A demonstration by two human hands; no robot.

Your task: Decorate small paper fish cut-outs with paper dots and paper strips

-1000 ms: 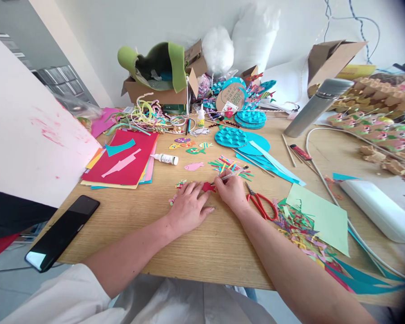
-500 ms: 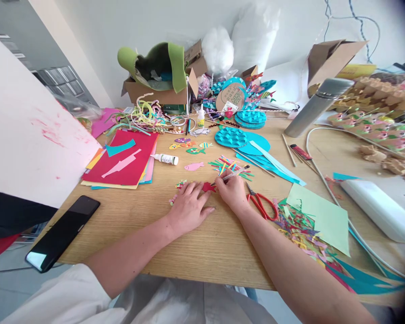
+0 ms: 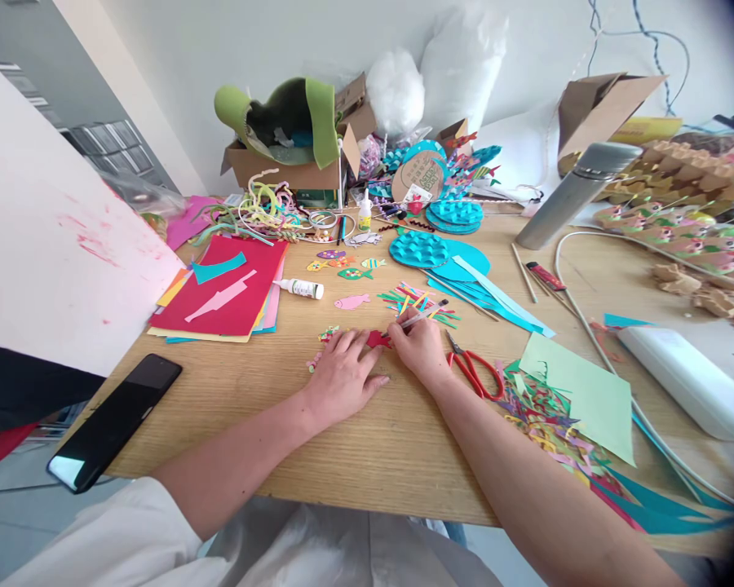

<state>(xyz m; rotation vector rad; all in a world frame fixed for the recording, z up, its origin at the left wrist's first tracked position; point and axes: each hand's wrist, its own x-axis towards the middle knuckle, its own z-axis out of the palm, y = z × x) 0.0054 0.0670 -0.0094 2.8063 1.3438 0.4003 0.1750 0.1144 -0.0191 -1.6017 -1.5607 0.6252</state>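
My left hand (image 3: 342, 368) lies flat on the table, fingers stretched out, its fingertips pressing on a small red paper cutout (image 3: 376, 338) that looks like a fish. In my right hand (image 3: 419, 346) a pen (image 3: 425, 313) is pinched, its tip down by the cutout's right end. Beyond my hands lie a pink paper fish (image 3: 351, 302), a green paper fish (image 3: 355, 274) and several smaller decorated fish. Thin coloured paper strips (image 3: 404, 300) spread just behind my right hand. Red-handled scissors (image 3: 475, 371) rest to the right of it.
At left are stacked coloured paper (image 3: 220, 306), a glue bottle (image 3: 302, 289) and a black phone (image 3: 116, 420). Paper scraps (image 3: 544, 416), a light green sheet (image 3: 581, 391) and a white cable (image 3: 587, 318) lie right. Blue discs (image 3: 419, 249), a grey flask (image 3: 572, 200) and a cardboard box (image 3: 257, 169) stand farther back.
The pen's upper end has tipped slightly to the left in my right hand. My left hand stays in place on the red cutout.
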